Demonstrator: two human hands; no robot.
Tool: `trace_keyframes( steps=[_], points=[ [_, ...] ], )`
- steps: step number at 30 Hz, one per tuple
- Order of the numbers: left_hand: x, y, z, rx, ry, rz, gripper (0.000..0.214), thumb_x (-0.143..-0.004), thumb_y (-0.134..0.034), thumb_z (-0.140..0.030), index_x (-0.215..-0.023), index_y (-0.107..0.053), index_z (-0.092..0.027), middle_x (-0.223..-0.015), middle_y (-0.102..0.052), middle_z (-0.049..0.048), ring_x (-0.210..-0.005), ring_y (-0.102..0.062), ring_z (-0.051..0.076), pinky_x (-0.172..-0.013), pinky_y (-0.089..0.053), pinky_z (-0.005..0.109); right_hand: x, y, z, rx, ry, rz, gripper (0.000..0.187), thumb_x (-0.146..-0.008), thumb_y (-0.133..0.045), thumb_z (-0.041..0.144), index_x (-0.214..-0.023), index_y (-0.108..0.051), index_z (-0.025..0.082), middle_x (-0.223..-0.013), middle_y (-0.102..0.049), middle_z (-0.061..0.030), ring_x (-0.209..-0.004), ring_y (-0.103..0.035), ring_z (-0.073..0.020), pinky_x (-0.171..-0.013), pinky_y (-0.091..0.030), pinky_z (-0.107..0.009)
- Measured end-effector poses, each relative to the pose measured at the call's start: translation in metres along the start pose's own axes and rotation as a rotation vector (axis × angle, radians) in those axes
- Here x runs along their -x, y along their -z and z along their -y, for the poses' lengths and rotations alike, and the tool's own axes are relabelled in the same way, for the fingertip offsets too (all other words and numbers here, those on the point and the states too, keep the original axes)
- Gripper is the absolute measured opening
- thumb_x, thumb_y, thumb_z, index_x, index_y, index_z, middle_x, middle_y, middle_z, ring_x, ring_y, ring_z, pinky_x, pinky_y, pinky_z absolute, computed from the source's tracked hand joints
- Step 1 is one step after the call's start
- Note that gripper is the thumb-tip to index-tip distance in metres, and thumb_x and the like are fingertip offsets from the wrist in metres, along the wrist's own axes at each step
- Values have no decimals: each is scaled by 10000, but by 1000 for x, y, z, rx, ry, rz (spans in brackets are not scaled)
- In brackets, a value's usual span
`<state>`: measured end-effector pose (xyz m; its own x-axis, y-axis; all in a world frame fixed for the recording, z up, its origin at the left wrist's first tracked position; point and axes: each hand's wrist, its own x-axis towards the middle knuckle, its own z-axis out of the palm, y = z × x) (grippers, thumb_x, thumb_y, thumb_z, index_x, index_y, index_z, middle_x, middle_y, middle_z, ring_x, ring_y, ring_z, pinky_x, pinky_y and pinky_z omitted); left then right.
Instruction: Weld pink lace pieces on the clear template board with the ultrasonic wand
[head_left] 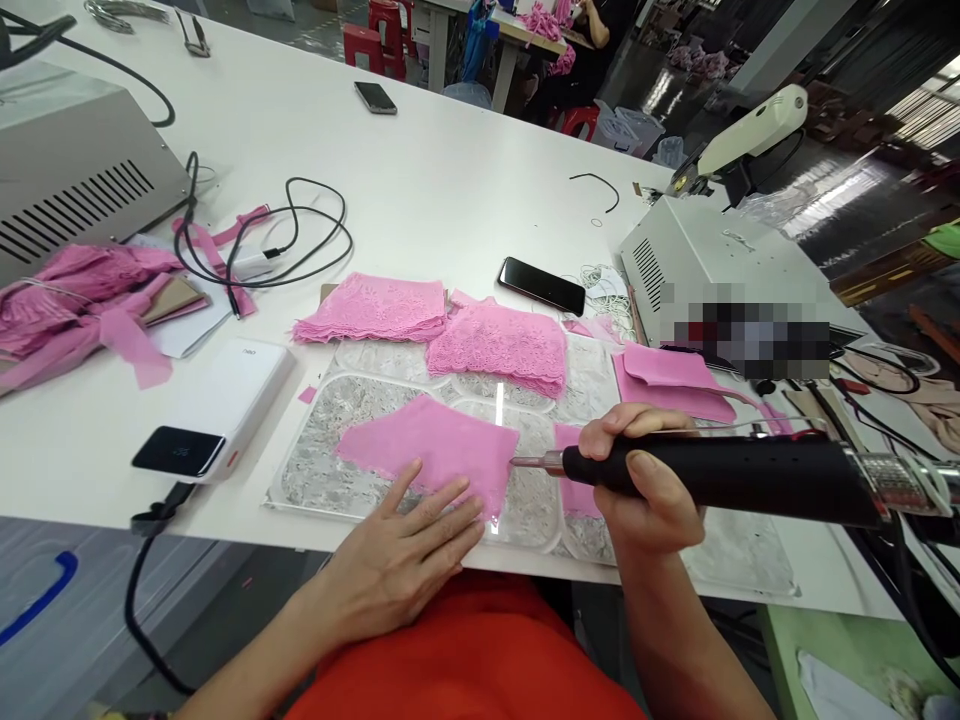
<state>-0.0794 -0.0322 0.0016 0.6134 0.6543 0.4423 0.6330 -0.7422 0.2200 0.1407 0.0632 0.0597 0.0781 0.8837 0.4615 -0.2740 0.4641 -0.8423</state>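
Observation:
A cut pink fabric piece lies flat on a clear-edged, grey-patterned board. My left hand rests with spread fingers on the fabric's near edge. My right hand is wrapped round a thick black handheld tool, which looks like an ultrasonic welding pen. Its thin metal tip meets or nearly touches the fabric's right edge; I cannot tell which. Another pink fabric piece lies partly hidden beneath the tool. Beyond are two stacks of pink lace fabric, a left stack and a right stack.
A phone lies behind the stacks. Grey vented machine boxes stand at right and left. A white power bank carries a small display. Black cable loops across the table. Folded pink fabric lies right.

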Motion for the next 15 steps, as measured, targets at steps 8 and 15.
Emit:
trace_keyframes(
  steps=[8, 15],
  points=[
    [-3, 3, 2, 2, -14, 8, 307, -938, -515, -155, -1233, -599, -163, -1327, -607, 33, -1363, -417, 228, -1210, -56, 532, -1, 0, 0, -5, -16, 41, 79, -724, -618, 193, -802, -627, 189, -775, -594, -2, -557, -561, -104, -518, -491, -291],
    [0, 3, -1, 41, -33, 33, 332, -937, -535, -209, -1266, -578, -190, -1377, -563, 22, -1384, -383, 229, -1203, -31, 553, 7, 5, 9, -27, -51, 42, 120, -722, -619, 235, -834, -616, 195, -781, -573, -7, -559, -528, -102, -485, -477, -284]
  ],
)
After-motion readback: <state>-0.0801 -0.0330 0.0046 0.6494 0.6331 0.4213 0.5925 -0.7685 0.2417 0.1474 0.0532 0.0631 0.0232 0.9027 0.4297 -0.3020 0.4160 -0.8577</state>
